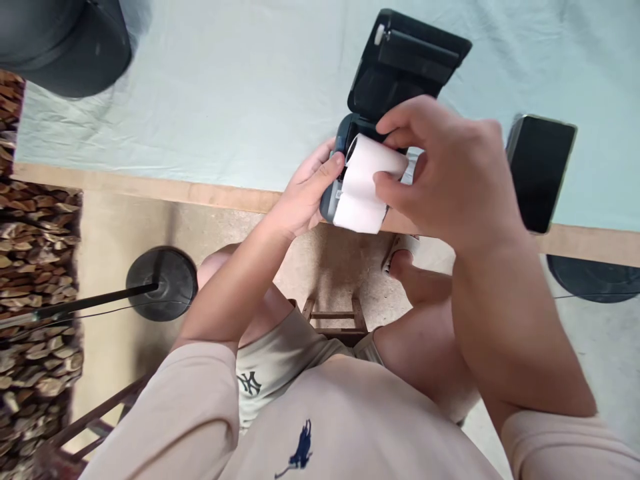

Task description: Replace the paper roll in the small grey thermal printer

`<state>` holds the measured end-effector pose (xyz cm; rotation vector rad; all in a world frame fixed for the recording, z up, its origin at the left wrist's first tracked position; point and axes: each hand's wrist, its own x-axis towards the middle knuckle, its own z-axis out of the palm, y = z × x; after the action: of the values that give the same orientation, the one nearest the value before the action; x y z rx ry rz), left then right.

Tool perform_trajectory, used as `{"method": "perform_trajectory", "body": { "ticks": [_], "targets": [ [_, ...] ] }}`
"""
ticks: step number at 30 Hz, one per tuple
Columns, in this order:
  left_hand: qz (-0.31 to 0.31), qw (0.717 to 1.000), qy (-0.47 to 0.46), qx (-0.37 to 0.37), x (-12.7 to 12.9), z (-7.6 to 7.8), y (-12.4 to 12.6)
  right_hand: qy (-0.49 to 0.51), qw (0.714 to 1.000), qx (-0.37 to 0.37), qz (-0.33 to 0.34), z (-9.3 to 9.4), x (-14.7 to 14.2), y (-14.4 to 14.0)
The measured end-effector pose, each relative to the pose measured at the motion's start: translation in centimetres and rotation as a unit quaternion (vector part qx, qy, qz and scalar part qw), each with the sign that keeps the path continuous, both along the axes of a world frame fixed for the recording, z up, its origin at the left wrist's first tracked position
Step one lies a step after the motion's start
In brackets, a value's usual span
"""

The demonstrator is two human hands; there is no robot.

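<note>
A small dark receipt printer [329,201] lies at the table's front edge, its black lid [400,63] swung up and away from me. My left hand [311,183] grips the printer's left side, thumb on the rim near the roll. A white paper roll [367,163] sits at the open compartment, with a loose end of paper hanging toward me over the printer's front. My right hand [440,160] pinches the roll's right side between thumb and fingers. Whether the roll is fully seated inside cannot be seen.
A smartphone [543,173] with a dark screen lies to the right on the pale green cloth [225,87]. At the upper left stands a large dark container [75,47]. Below the wooden table edge [200,193] are a round black stand base [163,283] and stacked firewood [37,280].
</note>
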<state>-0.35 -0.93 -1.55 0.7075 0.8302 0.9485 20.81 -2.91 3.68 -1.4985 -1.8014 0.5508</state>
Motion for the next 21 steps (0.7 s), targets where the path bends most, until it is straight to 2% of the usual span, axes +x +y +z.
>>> {"method": "perform_trajectory", "body": {
  "ticks": [2,4,6,7,10,13,17,21],
  "targets": [
    [0.039,0.999,-0.006,-0.022,0.2,0.1,0.1,0.159,0.987,0.014,-0.009,-0.2,0.1,-0.5],
    [0.058,0.998,-0.015,-0.036,0.3,0.3,0.2,0.321,0.946,0.015,-0.048,-1.6,0.5,-0.7],
    [0.055,0.997,-0.036,-0.034,0.3,0.4,0.4,0.410,0.908,-0.007,-0.081,-3.6,1.0,-0.6],
    [0.051,0.997,-0.047,-0.032,0.3,0.4,0.4,0.421,0.902,-0.020,-0.092,-4.6,1.2,-0.7],
    [0.049,0.996,-0.064,-0.023,0.3,0.6,0.4,0.384,0.919,-0.016,-0.085,-6.9,1.2,-1.3],
    [0.054,0.996,-0.062,-0.020,0.3,0.7,0.3,0.300,0.952,0.042,-0.048,-8.1,1.3,-2.1],
    [0.040,0.997,-0.064,-0.026,0.1,0.6,0.3,0.113,0.989,0.083,-0.051,-8.9,2.3,-2.4],
    [0.043,0.997,-0.066,-0.011,-0.4,0.1,0.3,-0.031,0.995,0.074,-0.058,-8.5,2.6,-2.6]
  ]
}}
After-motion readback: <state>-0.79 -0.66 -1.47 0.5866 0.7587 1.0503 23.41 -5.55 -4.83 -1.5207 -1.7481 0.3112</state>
